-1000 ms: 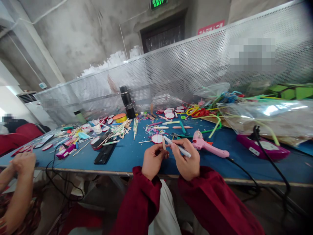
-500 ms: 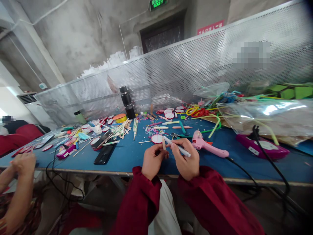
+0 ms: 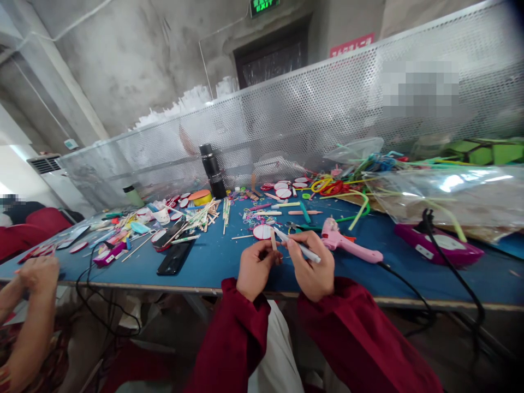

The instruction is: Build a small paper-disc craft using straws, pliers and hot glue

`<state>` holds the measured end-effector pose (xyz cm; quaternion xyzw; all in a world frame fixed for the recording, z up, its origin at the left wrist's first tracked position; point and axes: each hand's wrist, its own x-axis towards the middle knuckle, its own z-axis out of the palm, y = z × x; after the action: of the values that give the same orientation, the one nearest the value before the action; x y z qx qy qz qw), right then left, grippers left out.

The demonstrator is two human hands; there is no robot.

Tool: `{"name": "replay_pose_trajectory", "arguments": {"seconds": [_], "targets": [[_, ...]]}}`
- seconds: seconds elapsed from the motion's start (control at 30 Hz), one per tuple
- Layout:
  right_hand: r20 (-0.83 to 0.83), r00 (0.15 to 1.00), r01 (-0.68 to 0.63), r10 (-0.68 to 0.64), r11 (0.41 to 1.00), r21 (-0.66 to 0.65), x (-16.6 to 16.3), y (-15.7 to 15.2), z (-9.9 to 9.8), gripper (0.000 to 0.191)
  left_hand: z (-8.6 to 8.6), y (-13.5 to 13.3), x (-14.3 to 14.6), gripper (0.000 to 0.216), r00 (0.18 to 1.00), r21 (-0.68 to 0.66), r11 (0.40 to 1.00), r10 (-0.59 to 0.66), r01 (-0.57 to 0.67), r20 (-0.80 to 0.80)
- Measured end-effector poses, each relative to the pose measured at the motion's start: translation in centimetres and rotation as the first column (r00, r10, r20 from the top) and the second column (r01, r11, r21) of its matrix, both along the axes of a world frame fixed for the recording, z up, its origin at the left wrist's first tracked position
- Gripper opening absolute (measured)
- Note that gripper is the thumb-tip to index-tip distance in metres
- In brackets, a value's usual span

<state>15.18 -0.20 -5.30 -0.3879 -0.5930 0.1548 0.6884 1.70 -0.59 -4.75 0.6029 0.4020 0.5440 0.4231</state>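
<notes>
Pinched in the fingers of my left hand (image 3: 254, 271) is a short, flat wooden craft stick (image 3: 273, 239), held upright above the table's front part. My right hand (image 3: 314, 268) grips a white marker pen (image 3: 310, 254) like a writing tool, its tip close to the stick's upper end. Whether tip and wood touch, I cannot tell. Just behind the stick lies a white round disc with a red rim (image 3: 262, 232). A pink glue gun (image 3: 352, 248) rests right of my right hand, its cord running off the front edge.
On the blue table (image 3: 221, 267) are a black phone (image 3: 175, 258), a pile of wooden sticks (image 3: 207, 215), a black bottle (image 3: 212, 172) and a purple box with a cable (image 3: 440, 248). A perforated metal screen (image 3: 286, 120) stands behind. Another person's hands (image 3: 40, 275) are at far left.
The craft stick has shifted very slightly left against the pen tip. Both hands keep their grips and stay almost in place.
</notes>
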Motion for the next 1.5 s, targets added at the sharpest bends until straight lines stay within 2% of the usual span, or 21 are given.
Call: {"name": "replay_pose_trajectory", "arguments": {"seconds": [0.5,1.3,1.5], "targets": [[-0.053,0.998,-0.015,0.015,1.0,0.004,-0.09,-0.06,-0.03,0.011,0.02,-0.01,0.01,0.02,1.0,0.011,1.0,0.012,-0.012,-0.027],[0.017,1.0,0.015,-0.015,1.0,0.014,-0.03,-0.14,0.11,0.01,0.1,-0.09,0.23,0.023,1.0,-0.021,1.0,0.013,-0.012,0.02],[0.024,0.999,0.041,-0.042,0.999,0.021,-0.01,-0.12,0.28,0.011,0.02,-0.05,0.1,0.024,1.0,0.005,1.0,0.013,-0.013,0.005]]}}
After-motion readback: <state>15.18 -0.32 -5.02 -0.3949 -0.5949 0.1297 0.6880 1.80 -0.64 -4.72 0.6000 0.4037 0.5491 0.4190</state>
